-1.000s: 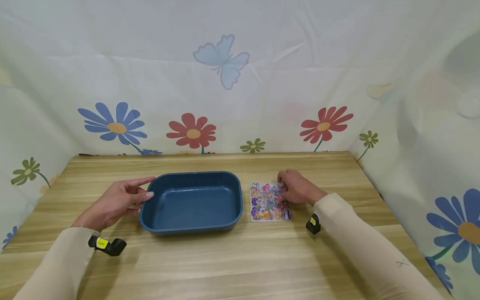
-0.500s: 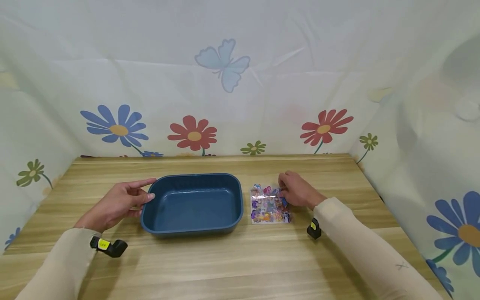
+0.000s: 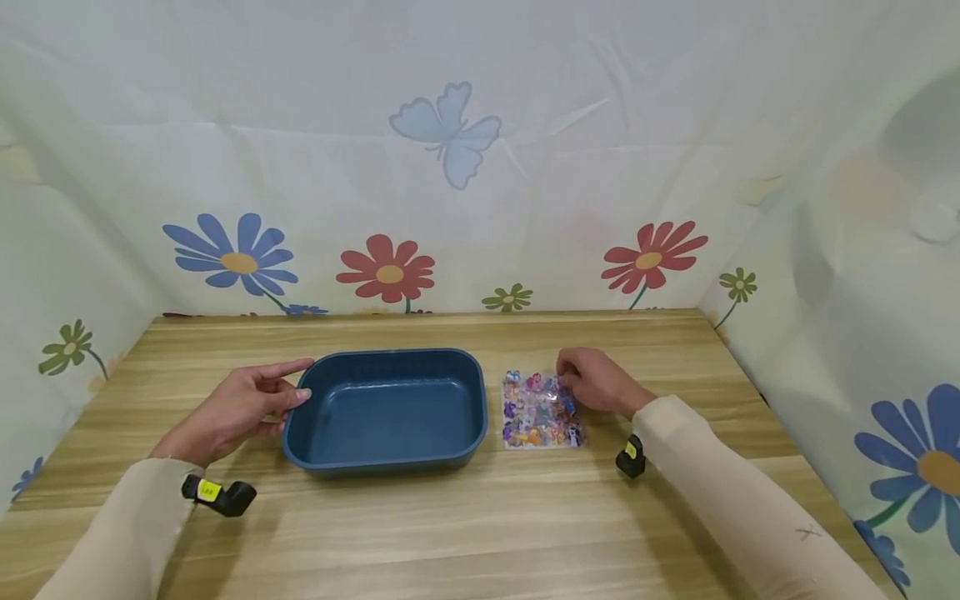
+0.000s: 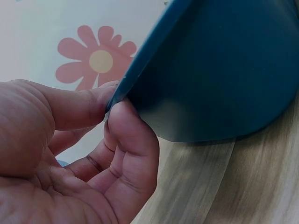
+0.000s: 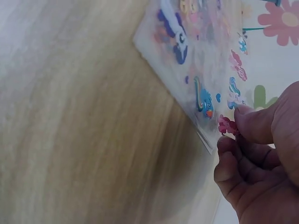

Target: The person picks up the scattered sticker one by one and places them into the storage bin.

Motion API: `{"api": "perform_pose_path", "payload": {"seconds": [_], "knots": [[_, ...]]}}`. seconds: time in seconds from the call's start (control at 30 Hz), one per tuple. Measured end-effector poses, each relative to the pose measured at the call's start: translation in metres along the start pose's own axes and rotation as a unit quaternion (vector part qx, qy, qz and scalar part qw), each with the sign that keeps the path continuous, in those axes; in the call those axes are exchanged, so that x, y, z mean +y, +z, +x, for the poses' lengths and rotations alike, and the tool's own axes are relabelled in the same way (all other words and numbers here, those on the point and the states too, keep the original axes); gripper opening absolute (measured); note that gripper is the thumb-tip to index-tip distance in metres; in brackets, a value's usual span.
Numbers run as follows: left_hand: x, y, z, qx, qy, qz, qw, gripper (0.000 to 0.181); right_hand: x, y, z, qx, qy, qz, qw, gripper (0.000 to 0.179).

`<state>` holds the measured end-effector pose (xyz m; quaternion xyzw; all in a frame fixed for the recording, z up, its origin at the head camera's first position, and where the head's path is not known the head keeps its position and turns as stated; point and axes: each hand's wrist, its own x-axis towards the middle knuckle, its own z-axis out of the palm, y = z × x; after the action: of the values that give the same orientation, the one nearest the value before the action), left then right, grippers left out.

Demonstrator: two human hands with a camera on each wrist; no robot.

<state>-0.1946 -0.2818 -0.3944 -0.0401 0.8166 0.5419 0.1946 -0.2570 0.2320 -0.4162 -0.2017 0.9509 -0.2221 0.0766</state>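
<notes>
Pinching a blue basin (image 3: 390, 423) by its rim with left hand (image 3: 238, 408), gripping a clear sticker packet (image 3: 528, 419) near one corner with right hand (image 3: 600, 383), between both hands' fingers (image 4: 135, 135) on the surface (image 3: 442, 533)

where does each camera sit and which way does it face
Head: worn there, facing forward and down at the table, tub and sticker sheet; both sleeves, left grip and right grip show.
Left wrist: worn there, facing the tub; the left grip shows, pinching its rim.
Right wrist: worn there, facing the sticker sheet; the right grip shows, pinching it.
Head and left wrist share the tub.
</notes>
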Motion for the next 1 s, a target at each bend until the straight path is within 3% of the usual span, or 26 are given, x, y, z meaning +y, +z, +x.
{"api": "perform_pose_path", "payload": {"seconds": [0.3, 0.63, 1.0], "knots": [[0.001, 0.001, 0.002, -0.002, 0.004, 0.001, 1.0000, 0.077, 0.003, -0.005, -0.004, 0.028, 0.020, 0.045, 0.9984, 0.014], [0.000, 0.000, -0.001, -0.005, 0.009, 0.000, 0.9999, 0.076, 0.008, -0.009, -0.007, 0.062, -0.001, 0.076, 0.9952, 0.018], [0.000, 0.000, -0.002, -0.004, 0.008, -0.004, 1.0000, 0.076, 0.011, -0.019, -0.005, 0.027, 0.034, 0.180, 0.9828, 0.022]]}}
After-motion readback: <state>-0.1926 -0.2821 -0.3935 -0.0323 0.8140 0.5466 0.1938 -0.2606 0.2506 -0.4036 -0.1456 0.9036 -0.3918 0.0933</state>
